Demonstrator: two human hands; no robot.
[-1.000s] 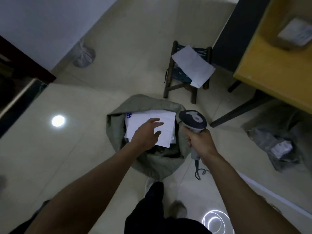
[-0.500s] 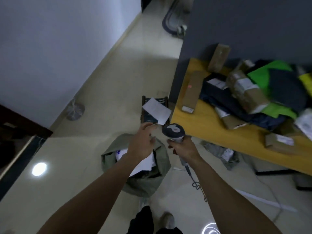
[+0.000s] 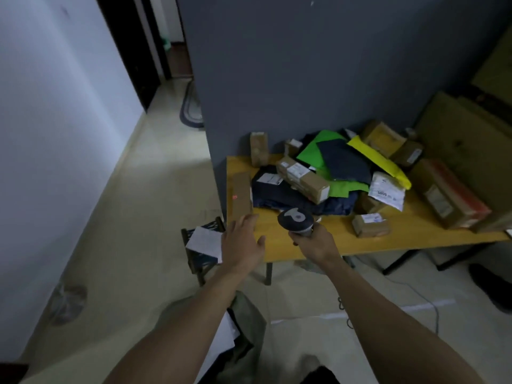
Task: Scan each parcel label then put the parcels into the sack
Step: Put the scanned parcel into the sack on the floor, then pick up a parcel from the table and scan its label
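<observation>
My left hand [image 3: 242, 243] is empty with fingers spread, its fingertips close to the near end of a long brown box [image 3: 242, 193] at the left edge of the yellow table [image 3: 340, 239]. A red scanner dot lies on that box. My right hand [image 3: 313, 242] grips the dark handheld scanner [image 3: 295, 217] above the table's front edge. A pile of parcels [image 3: 329, 167] covers the table: brown boxes, dark blue, green and yellow bags, a white bag. The grey-green sack [image 3: 246, 325] stands on the floor under my left forearm, with white parcels showing inside.
A small dark stool [image 3: 199, 259] with a white sheet on it stands left of the table. A grey partition wall rises behind the table. Large cardboard boxes [image 3: 468, 151] stack at the right. The scanner cable trails on the tiled floor. A crumpled clear bag [image 3: 68, 302] lies by the left wall.
My view has lifted from the sack to the table. My left hand left the white parcel in the sack and rose toward the long brown box. My right hand carried the scanner up too.
</observation>
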